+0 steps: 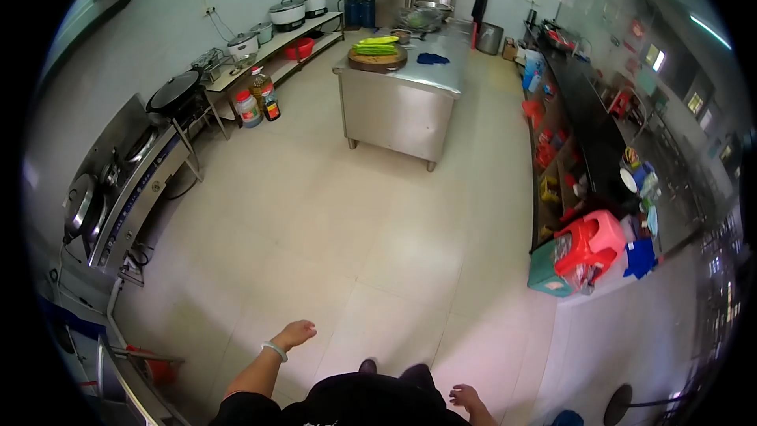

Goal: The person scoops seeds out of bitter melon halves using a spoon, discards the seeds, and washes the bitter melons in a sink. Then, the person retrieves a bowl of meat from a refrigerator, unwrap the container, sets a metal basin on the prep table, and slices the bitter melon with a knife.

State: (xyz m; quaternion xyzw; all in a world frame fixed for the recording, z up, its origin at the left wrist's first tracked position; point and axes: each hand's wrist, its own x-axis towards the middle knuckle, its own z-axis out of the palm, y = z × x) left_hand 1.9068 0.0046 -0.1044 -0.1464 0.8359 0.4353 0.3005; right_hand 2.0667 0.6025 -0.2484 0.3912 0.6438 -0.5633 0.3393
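Observation:
My left hand [296,334], with a pale bangle [275,351] at the wrist, hangs over the tiled floor with loosely bent fingers and nothing in it. Lower down on the right, my right hand [465,397] is also free, its fingers slightly apart. Neither hand touches anything. Ahead stands a steel worktable [398,102]. On its near left corner lies a round wooden chopping board [377,63] bearing long green vegetables [377,48]. A dark blue cloth [433,58] rests to the right of the board.
A gas stove [142,197] runs along the left wall. Beyond it are a shelf with rice cookers [287,14] and bottles [258,83] on the floor. On the right are a black counter [587,110], red stools [587,244] and a green bin [548,270]. Pale floor [315,213] stretches between.

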